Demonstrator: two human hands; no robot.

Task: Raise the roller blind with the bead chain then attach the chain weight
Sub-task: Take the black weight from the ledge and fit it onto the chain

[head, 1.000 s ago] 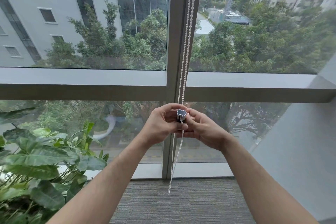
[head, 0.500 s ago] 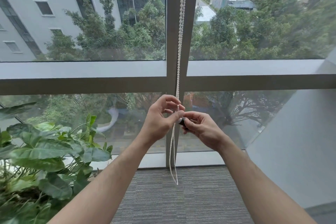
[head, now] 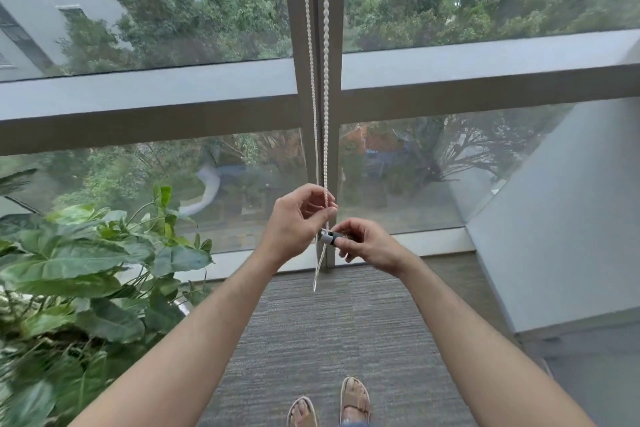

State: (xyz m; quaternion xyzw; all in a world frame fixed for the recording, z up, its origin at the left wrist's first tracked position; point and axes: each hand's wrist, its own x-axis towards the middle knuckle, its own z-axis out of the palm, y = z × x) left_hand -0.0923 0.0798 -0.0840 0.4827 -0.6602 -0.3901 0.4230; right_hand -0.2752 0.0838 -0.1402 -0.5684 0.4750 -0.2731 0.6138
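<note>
At nine o'clock a leafy potted plant (head: 79,274) fills the corner by the window, well clear of the work. Moving toward centre, the left hand (head: 298,222) is closed in a pinch on the bead chain (head: 325,80), thumb and forefinger meeting on the strand just above the weight. That grip looks meant to steady the strand and keep it taut, so the slot has something firm to seat against.

The chain hangs from twelve o'clock as two strands running down the grey window mullion (head: 301,121); below the hands its loop dangles free, ending just above the carpet (head: 329,340) toward six o'clock. No blind fabric shows across the glass, so the raising step appears done.

Just right of centre, the chain weight (head: 327,237), a small grey and dark piece, touches the chain directly under the left fingers. The right hand (head: 367,246) is closed around its far end, holding it roughly sideways, probably to press the chain in from the side. Whether the chain already sits inside the slot is too small to tell. Sandalled feet (head: 329,406) stand at six o'clock.
</note>
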